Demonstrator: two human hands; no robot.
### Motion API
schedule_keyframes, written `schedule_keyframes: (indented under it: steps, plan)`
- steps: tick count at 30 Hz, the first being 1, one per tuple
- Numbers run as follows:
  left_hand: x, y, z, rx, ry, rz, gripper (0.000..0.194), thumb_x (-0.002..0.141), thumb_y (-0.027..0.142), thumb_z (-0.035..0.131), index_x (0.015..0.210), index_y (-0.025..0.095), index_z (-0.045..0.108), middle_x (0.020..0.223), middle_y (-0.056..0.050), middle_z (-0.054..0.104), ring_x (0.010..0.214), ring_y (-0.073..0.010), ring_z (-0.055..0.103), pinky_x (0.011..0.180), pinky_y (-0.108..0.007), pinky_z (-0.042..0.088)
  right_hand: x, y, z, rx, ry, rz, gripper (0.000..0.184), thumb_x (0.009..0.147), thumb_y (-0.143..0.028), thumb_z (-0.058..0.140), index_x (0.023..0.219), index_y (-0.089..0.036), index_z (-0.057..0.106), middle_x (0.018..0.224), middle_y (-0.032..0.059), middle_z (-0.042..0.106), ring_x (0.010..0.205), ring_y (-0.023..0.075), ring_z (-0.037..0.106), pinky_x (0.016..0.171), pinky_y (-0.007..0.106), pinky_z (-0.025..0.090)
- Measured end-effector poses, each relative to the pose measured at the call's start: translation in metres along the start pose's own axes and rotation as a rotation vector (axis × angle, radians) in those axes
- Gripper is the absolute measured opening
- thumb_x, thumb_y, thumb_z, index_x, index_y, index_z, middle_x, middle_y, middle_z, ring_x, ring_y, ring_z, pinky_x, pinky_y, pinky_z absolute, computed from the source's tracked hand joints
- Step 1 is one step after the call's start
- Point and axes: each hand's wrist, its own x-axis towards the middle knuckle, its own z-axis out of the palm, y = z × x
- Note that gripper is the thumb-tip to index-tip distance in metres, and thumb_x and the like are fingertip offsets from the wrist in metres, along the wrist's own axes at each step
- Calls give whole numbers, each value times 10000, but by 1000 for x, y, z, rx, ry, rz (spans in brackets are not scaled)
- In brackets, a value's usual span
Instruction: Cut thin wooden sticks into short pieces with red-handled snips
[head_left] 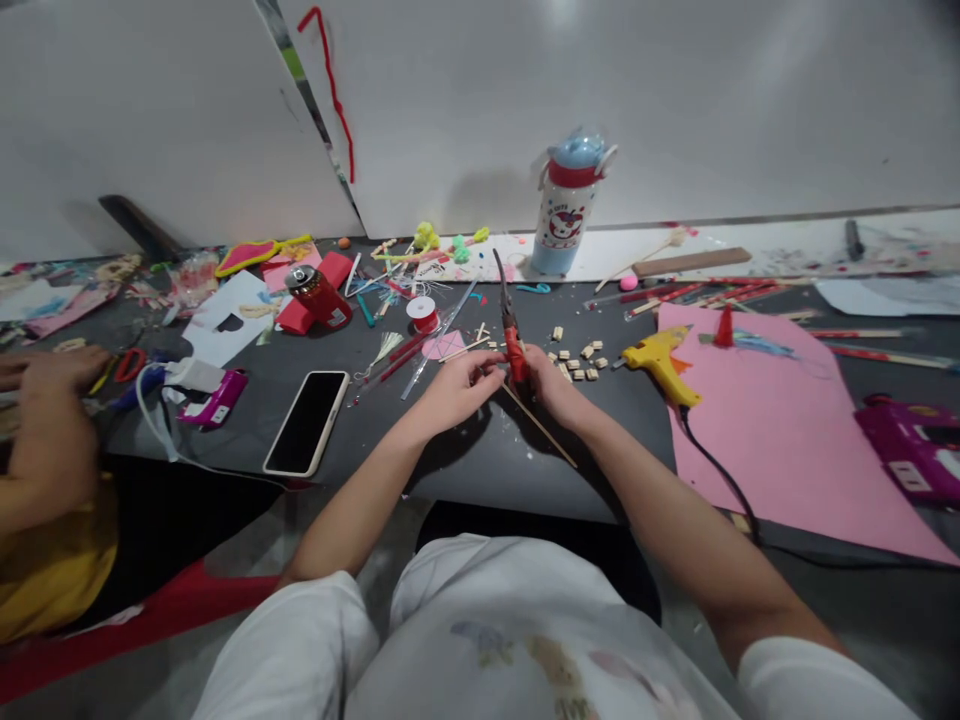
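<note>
My right hand [553, 388] is wrapped round the red handles of a pair of pliers [513, 335], whose dark jaws point up and away from me. My left hand [469, 385] is closed beside them, its fingertips pinched at the upper end of a thin wooden stick [541, 428]. The stick slants down to the right, below my right hand. Just beyond my right hand lie several short cut wooden pieces [576, 366], some grouped in small bundles. The exact spot where the fingertips grip is partly hidden.
A yellow glue gun [660, 365] rests on pink paper [757, 430] at the right, its cord trailing off the edge. A phone [307, 423], a drink can [319, 297] and a ribbon spool [423, 314] lie left. A bottle [568, 205] stands behind. Another person's arm [56, 420] is far left.
</note>
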Motion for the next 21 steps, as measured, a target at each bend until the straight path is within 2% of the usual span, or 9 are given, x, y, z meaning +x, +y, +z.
schedule_keyframes:
  steps: [6,11,14,19,21]
  plan:
    - [3,5,9,-89,-93,-12,283,830,252,533,1058,123,638,844,-46,637,773,-130,571,728,-259,450,-1,-10,5,-2,-17,-19,300,842,-489,428,785,-200,485,709,-15,452,642,124,390,622,261,337]
    - [-1,16,9,-200,-54,-138,296,824,247,528,1075,108,603,747,-9,584,638,-79,510,630,-214,419,-2,-17,8,120,-16,51,279,794,-484,482,758,-207,484,661,-24,450,596,121,406,561,248,341]
    - [-2,23,6,-226,-71,-121,311,820,274,538,1079,116,604,689,7,560,596,-77,490,604,-218,415,-3,-18,8,221,22,82,251,767,-462,513,781,-212,490,661,-25,468,586,121,426,546,245,351]
    - [10,28,-14,-47,-155,-6,300,809,327,550,1016,141,661,707,-18,609,653,-117,540,631,-249,426,-4,-24,6,291,29,115,174,775,-385,493,772,-212,474,624,-30,449,522,113,421,501,244,332]
    - [17,27,-28,120,-89,-2,310,822,344,528,1009,146,677,733,-31,635,645,-121,543,610,-247,417,-5,-28,5,347,24,129,152,778,-362,477,782,-210,476,629,-28,451,509,110,418,498,246,336]
